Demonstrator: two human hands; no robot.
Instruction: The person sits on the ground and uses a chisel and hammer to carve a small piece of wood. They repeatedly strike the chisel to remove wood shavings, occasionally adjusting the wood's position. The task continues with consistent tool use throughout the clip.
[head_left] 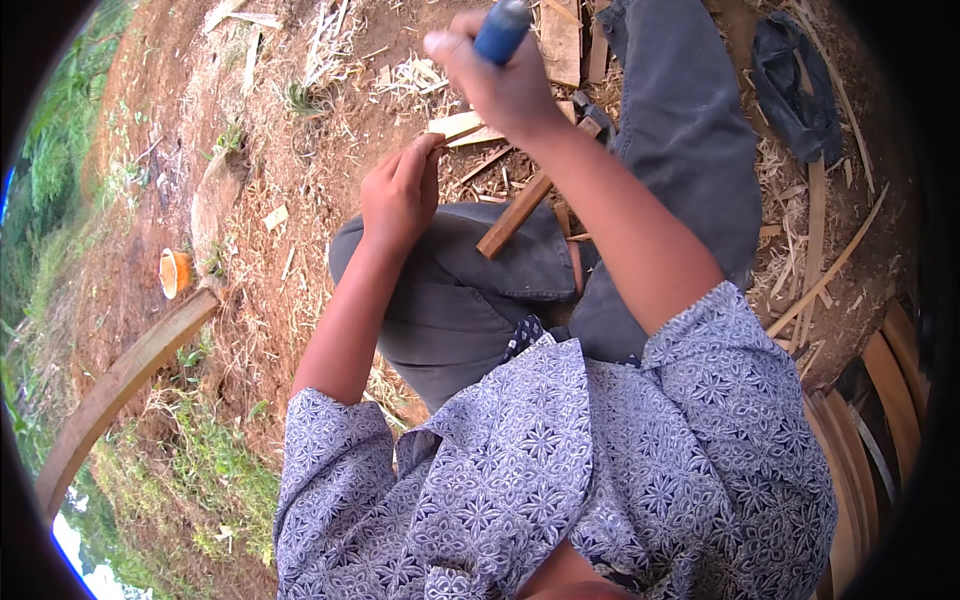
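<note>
In the head view, the wood work is judged unfinished: shavings (415,76) are scattered beyond the brown bar (515,215), but what is left cannot be told. Left of the bar, a thin wood strip (470,135) seems pinched by the left hand (402,190); beyond the bar, a blue tool (502,33) is gripped by the blurred right hand (505,90).

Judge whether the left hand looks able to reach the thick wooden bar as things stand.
Probably yes: nothing seems to block the left hand from the nearby wooden bar, though that hand seems busy pinching a wood strip.
</note>
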